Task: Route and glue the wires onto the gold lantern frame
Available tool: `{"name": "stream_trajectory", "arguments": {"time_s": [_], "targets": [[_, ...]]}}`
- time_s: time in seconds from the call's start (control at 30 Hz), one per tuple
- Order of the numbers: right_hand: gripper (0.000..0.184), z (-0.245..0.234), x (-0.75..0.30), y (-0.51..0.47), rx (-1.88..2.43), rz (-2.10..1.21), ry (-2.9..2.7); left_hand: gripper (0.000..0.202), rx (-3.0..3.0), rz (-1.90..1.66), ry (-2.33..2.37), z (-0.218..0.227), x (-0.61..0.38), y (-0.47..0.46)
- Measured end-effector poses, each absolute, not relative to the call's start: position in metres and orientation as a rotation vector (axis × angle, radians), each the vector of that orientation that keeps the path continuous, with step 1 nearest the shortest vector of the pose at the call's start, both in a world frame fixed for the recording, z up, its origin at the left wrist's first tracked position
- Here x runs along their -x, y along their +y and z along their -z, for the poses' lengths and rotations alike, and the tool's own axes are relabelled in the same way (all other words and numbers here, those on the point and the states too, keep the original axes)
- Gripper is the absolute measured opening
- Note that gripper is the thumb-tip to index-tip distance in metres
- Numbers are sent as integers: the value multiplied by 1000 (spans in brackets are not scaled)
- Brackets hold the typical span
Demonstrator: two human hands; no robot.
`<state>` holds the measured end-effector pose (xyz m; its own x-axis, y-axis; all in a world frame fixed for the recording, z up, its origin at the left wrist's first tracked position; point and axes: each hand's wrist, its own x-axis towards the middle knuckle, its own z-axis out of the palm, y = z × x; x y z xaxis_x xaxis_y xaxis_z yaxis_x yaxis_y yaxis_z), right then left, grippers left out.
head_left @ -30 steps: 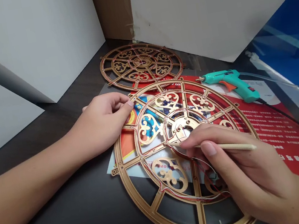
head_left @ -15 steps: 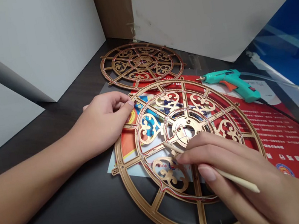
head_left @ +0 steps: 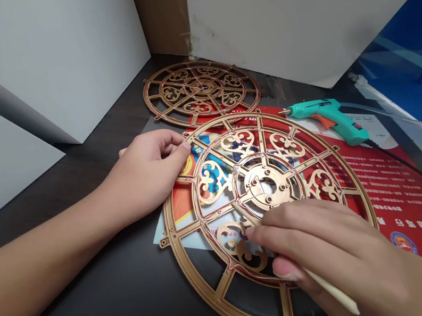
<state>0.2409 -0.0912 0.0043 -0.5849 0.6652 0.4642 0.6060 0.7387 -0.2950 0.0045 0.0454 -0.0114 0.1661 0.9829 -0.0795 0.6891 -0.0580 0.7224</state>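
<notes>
A large gold openwork wheel frame (head_left: pixel 172 229) with scrollwork panels and thin copper-red wire along its inner ring lies flat on a printed red poster (head_left: pixel 400 202). My left hand (head_left: pixel 149 174) rests at the frame's upper left, fingertips against the rim, gripping nothing. My right hand (head_left: pixel 323 247) is shut on a thin wooden stick (head_left: pixel 330 289), whose tip touches the frame just below the central hub (head_left: pixel 266 186). That hand covers the frame's lower right part. A second, smaller-looking wheel frame (head_left: pixel 201 88) lies beyond the first.
A teal hot glue gun (head_left: pixel 329 119) with a black cord lies on the poster, right of the frame. White boards (head_left: pixel 282 5) and a cardboard strip (head_left: pixel 160 10) stand behind the dark table (head_left: pixel 75 288). A blue panel (head_left: pixel 409 38) is at the right.
My right hand has moved down and toward me, and the stick now slants more steeply. More of the hub and the right-hand scroll panel shows. My left hand has barely moved.
</notes>
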Motion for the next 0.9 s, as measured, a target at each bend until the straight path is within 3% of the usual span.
{"name": "stream_trajectory", "arguments": {"time_s": [0.6, 0.9], "targets": [[18, 3, -248, -89, 939, -571, -2121, 31, -1811, -605, 1591, 10, -6, 45], [18, -3, -247, -91, 1138, -515, -1894, 32, -1808, -608, 1572, 11, -7, 43]]}}
